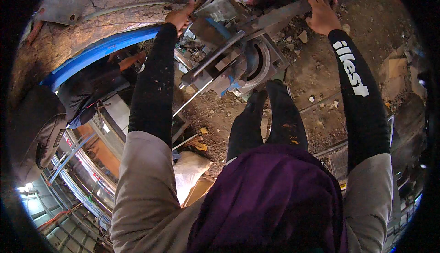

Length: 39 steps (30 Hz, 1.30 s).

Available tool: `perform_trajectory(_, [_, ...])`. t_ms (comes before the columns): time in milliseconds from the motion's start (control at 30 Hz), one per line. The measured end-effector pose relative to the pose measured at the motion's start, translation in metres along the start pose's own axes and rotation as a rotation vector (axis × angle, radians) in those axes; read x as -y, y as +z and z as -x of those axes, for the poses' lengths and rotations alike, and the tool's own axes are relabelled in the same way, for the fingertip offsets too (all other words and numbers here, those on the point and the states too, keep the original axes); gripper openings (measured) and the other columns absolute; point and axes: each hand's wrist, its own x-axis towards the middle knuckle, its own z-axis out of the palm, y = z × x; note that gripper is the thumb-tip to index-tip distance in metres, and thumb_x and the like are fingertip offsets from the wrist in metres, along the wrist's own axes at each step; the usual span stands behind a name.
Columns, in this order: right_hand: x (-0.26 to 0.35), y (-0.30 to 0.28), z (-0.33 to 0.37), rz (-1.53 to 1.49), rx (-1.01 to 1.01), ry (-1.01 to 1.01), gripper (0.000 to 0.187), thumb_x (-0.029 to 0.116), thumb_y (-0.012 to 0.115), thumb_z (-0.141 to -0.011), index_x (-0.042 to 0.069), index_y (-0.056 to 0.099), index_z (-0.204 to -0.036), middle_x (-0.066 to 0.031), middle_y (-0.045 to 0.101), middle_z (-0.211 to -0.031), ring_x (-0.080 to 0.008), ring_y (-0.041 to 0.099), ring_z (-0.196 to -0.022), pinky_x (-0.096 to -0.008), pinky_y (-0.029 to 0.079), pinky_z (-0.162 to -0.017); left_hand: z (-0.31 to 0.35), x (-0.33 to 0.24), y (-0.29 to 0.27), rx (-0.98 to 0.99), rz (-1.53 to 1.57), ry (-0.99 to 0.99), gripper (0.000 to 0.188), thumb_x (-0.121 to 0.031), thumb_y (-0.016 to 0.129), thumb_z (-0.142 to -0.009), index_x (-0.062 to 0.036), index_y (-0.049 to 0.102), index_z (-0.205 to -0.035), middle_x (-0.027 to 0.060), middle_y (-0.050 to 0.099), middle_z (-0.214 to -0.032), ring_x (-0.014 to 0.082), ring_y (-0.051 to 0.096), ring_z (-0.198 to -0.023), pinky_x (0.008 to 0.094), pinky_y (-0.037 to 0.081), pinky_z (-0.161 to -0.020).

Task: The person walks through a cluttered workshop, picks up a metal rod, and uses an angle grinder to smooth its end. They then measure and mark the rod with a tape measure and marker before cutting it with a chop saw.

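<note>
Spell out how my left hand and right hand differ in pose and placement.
The left hand has its fingers partly curled; the right hand has its fingers spread.
The left hand is beside a grey metal plate; the right hand is over a long flat metal bar.
Both are bare, with black sleeves to the wrist.

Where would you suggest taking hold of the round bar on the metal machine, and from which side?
Probably by the lower-left end of the bar, coming from the person's left: it looks long and rounded, and that end juts out past the machine.
</note>
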Motion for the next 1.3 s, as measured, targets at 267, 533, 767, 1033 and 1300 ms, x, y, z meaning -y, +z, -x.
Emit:
perform_trajectory(267, [0.000, 0.009, -0.007, 0.006, -0.048, -0.043, 0.092, 0.018, 0.078, -0.082, 0.028, 0.028, -0.158, -0.0044, 0.021, -0.168, -0.0310, 0.013, -0.157, -0.0748, 0.017, -0.117, -0.023, 0.042, -0.009, 0.113, 0.224, 0.064, 0.083, -0.064, 0.080, -0.079, 0.0003, 0.057, -0.125, 0.0109, 0.063, -0.104, 0.0188, 0.059, -0.085, 0.0424, 0.052, -0.080])
perform_trajectory(533, [-0.005, 0.008, -0.002, 0.022, -0.066, -0.046, 0.090, 0.019, 0.078, -0.083, 0.026, 0.028, -0.157, -0.0058, 0.022, -0.167, -0.0327, 0.015, -0.156, -0.0756, 0.019, -0.116, -0.005, 0.015, 0.008, 0.123, 0.421, 0.037, 0.050, -0.050, 0.070, -0.094, -0.0041, 0.065, -0.114, 0.0071, 0.064, -0.105, 0.0211, 0.060, -0.082, 0.0364, 0.051, -0.078])
perform_trajectory(767, [0.043, -0.105, -0.004, -0.177, 0.568, 0.210, 0.085, 0.018, 0.066, -0.098, 0.018, 0.013, -0.164, -0.0109, 0.004, -0.168, -0.0350, 0.018, -0.153, -0.0539, 0.040, -0.115, 0.014, -0.007, 0.021, 0.120, 0.663, 0.010, 0.058, -0.050, 0.077, -0.089, 0.0016, 0.068, -0.114, 0.0082, 0.069, -0.109, 0.0215, 0.065, -0.092, 0.0368, 0.053, -0.079])
perform_trajectory(1033, [0.027, -0.067, -0.004, -0.011, 0.480, 0.118, 0.086, 0.028, 0.064, -0.100, 0.018, 0.008, -0.165, -0.0097, -0.003, -0.171, -0.0333, 0.009, -0.157, -0.0533, 0.033, -0.121, 0.019, -0.014, 0.022, -0.020, 0.358, -0.079, 0.043, -0.033, 0.075, -0.092, 0.0014, 0.063, -0.115, 0.0114, 0.063, -0.115, 0.0235, 0.060, -0.098, 0.0431, 0.048, -0.089])
perform_trajectory(1300, [0.011, -0.055, -0.004, -0.625, 0.498, 0.246, 0.080, 0.037, 0.057, -0.105, 0.017, 0.007, -0.165, -0.0082, -0.009, -0.171, -0.0313, 0.002, -0.158, -0.0515, 0.023, -0.125, -0.005, 0.003, 0.017, 0.180, 0.662, -0.031, 0.015, -0.006, 0.074, -0.091, -0.0020, 0.065, -0.104, 0.0088, 0.064, -0.103, 0.0216, 0.060, -0.093, 0.0388, 0.047, -0.087])
